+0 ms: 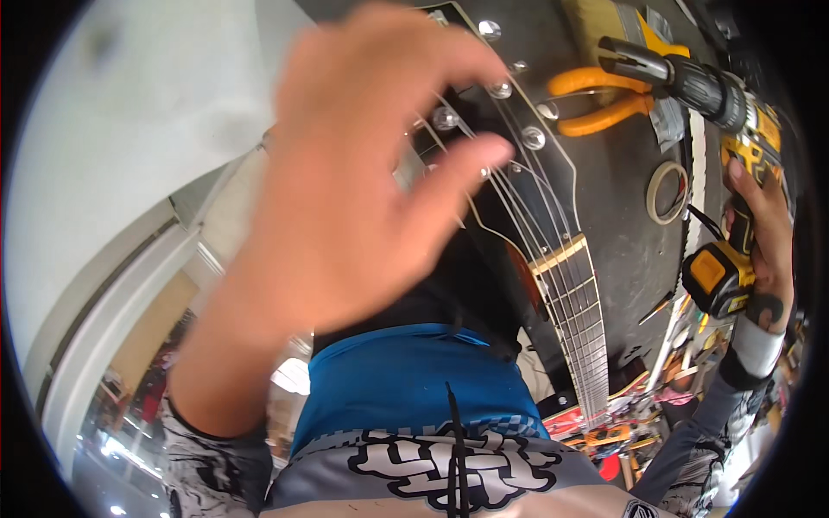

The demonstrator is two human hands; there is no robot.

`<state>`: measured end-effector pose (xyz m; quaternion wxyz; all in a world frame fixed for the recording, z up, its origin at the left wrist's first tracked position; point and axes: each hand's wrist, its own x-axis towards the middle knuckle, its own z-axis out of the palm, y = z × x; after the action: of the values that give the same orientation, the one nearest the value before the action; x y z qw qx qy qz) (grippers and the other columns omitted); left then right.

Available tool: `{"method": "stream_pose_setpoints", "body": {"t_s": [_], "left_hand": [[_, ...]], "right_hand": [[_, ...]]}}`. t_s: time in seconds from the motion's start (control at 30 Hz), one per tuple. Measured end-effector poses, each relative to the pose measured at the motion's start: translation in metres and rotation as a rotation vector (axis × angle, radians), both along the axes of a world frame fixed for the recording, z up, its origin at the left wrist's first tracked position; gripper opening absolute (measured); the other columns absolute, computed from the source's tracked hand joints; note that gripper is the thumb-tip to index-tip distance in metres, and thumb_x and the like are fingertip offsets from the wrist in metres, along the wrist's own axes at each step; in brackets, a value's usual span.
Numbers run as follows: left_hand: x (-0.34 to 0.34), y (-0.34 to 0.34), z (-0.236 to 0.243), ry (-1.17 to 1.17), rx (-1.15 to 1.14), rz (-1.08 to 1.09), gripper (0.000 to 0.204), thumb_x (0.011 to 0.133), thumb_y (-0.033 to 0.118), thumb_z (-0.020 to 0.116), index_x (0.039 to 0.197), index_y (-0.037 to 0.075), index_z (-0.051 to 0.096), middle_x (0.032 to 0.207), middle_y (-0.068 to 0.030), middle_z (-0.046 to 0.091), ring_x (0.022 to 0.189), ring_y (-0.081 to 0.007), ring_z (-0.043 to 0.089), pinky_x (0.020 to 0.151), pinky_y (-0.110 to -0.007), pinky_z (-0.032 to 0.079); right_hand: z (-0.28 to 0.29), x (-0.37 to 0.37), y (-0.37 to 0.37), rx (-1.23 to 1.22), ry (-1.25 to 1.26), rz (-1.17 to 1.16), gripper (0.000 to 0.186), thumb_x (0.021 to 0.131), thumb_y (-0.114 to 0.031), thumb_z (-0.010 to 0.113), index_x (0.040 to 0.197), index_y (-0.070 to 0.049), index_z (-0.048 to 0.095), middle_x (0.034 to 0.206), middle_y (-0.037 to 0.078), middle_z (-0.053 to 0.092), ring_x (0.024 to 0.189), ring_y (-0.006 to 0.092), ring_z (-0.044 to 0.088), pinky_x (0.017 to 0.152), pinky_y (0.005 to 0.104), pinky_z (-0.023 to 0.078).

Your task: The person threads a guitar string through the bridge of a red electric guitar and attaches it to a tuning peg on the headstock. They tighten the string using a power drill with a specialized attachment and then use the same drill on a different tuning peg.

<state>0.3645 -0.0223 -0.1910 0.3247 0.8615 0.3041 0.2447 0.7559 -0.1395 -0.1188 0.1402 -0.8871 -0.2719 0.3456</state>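
Note:
My left hand, blurred, is over a guitar's black headstock, thumb and index finger curved and apart near the silver tuning pegs, holding nothing visible. Its other fingers are unclear. Several strings run from the pegs over a pale nut and along the fretted neck. At the right, my right hand is wrapped round the grip of a yellow and black cordless drill, whose slotted metal attachment points up and left. The drill's battery is below my hand.
The guitar lies on a dark work surface with orange-handled pliers, a paintbrush and a tape roll. Assorted tools crowd the lower right. A white surface fills the upper left.

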Motion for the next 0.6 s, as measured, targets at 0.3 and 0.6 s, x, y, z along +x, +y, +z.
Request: {"method": "stream_pose_setpoints", "body": {"t_s": [0.3,0.6], "left_hand": [[0.098,0.102,0.082,0.841,-0.076,-1.044,0.021,0.09,0.016,0.076,0.105,0.011,0.063,0.109,-0.0039,0.056,0.106,-0.0235,0.048,0.089,-0.036,0.042],[0.142,0.099,0.078,1.077,-0.074,-1.224,0.011,0.095,0.014,0.069,0.104,0.013,0.066,0.099,-0.0044,0.057,0.1,-0.0238,0.051,0.085,-0.038,0.044]], "right_hand": [[0.015,0.008,-0.177,0.229,0.061,-0.234,0.048,0.097,-0.032,0.067,0.13,0.002,0.06,0.098,0.003,0.063,0.074,0.0098,0.049,0.068,0.0237,0.04],[-0.023,0.025,-0.313,0.495,0.271,-0.395,0.036,0.104,-0.033,0.056,0.125,-0.004,0.054,0.11,0.004,0.056,0.092,0.012,0.051,0.088,0.0287,0.042]]}}
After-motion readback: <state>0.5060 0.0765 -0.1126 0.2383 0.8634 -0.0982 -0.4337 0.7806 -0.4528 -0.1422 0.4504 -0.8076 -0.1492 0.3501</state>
